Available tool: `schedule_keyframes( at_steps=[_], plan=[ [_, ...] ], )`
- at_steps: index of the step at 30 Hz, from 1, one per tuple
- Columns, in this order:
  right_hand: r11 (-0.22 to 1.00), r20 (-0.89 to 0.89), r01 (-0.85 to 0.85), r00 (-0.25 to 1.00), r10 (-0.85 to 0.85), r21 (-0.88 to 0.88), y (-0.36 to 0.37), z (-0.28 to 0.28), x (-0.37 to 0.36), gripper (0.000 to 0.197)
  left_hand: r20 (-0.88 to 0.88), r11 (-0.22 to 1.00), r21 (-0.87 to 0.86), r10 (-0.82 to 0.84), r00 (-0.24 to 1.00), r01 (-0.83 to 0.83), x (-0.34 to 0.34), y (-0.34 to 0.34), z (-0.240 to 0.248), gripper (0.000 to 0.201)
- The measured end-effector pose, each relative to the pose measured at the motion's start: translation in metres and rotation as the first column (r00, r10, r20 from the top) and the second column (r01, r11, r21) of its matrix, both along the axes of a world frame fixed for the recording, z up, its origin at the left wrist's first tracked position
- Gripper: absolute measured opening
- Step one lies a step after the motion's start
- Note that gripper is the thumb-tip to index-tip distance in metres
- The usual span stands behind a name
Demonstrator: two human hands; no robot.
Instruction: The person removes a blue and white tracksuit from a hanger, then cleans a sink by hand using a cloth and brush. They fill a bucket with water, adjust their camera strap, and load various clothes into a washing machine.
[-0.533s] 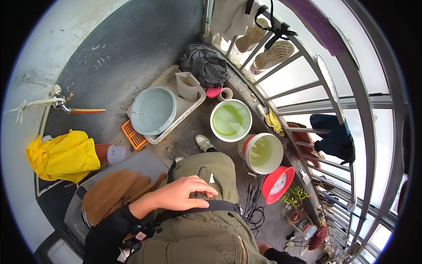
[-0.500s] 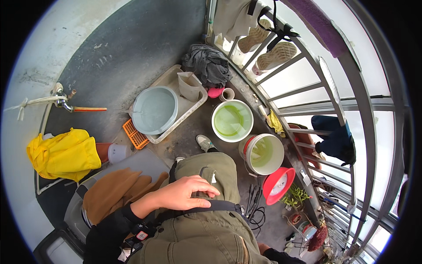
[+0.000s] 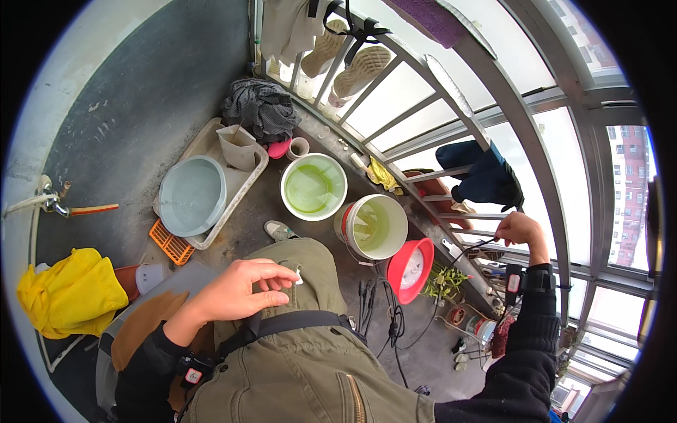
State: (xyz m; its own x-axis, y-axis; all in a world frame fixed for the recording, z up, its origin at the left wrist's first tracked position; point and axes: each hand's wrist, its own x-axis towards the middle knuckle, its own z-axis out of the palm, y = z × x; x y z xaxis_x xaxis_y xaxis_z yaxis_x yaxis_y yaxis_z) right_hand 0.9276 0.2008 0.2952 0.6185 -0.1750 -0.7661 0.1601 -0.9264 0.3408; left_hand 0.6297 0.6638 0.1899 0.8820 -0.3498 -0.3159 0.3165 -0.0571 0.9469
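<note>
Where right hand (image 3: 522, 230) pinches, black cable (image 3: 475, 247), trailing leftward

Enclosed balcony, apparently of a home: wall tap (image 3: 55, 204), basin (image 3: 165, 204) of water, buckets (image 3: 396, 229) on the floor (image 3: 255, 206), shoes (image 3: 361, 70) by a metal railing (image 3: 415, 62), leafy plant (image 3: 444, 284), and a building (image 3: 635, 169) beyond the windows (image 3: 511, 67).
</note>
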Motion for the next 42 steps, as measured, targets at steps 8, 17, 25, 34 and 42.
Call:
schedule_keyframes(
  at_steps=[8, 17, 25, 34, 42],
  plan=[
    [0.600, -0.316, -0.090, 0.783, 0.536, 0.795, 0.150, 0.098, -0.023, 0.014, 0.023, 0.998, 0.002, 0.063, 0.998, -0.064, -0.002, 0.001, 0.015, 0.032],
    [0.013, 0.047, -0.058, 0.908, 0.417, 0.998, 0.269, 0.086, -0.029, 0.029, 0.145, 0.951, -0.265, -0.127, 0.981, 0.162, 0.032, -0.040, 0.058, 0.056],
    [0.084, -0.320, 0.310, 0.936, 0.149, 0.947, 0.286, 0.036, -0.067, 0.028, -0.188, 0.876, -0.157, 0.427, 0.884, -0.457, 0.047, -0.054, 0.031, 0.030],
    [0.461, -0.739, 0.607, 0.648, 0.184, 0.647, 0.232, -0.040, -0.072, 0.053, -0.237, 0.907, -0.336, 0.178, 0.955, -0.252, 0.043, -0.047, 0.015, 0.011],
    [0.527, -0.951, 0.793, 0.237, 0.197, 0.307, 0.154, -0.122, -0.142, 0.042, -0.168, 0.894, -0.373, 0.198, 0.966, -0.248, 0.038, -0.040, 0.007, 0.008]
  ],
)
